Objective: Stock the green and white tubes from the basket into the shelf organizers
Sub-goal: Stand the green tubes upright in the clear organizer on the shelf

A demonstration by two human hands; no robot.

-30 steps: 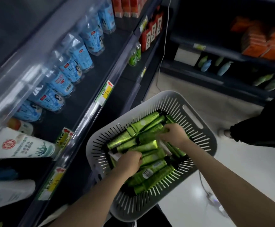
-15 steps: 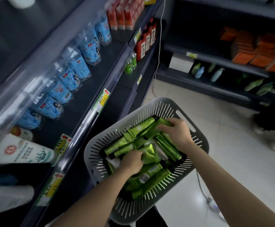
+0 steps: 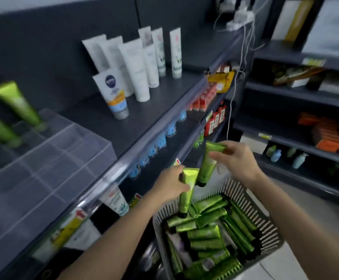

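1. a grey slatted basket (image 3: 265, 225) sits lowest in view, just beside the shelving. it is full of green tubes (image 3: 211, 235) lying flat and criss-crossed, with a pale tube (image 3: 176, 242) showing among them.
2. the left hand (image 3: 168, 186) is over the basket's far rim. its grip is curled round the upper part of the near tube (image 3: 185, 199), which is green and nearly upright, black cap down, just above the pile.
3. the right hand (image 3: 239, 160) is a little farther and higher. its grip pinches the far tube (image 3: 208, 166), also green, near the flat crimped end. this tube hangs tilted, cap down, its cap end just beside the near tube's top.
4. up and to the left, a clear organizer (image 3: 49, 162) with divided compartments rests on the dark shelf (image 3: 160, 93). blurred standing tubes (image 3: 18, 106), green, lean cap down in its back compartments.
5. farther along the same shelf, white tubes (image 3: 133, 69) stand cap down in a group, well apart from the organizer.
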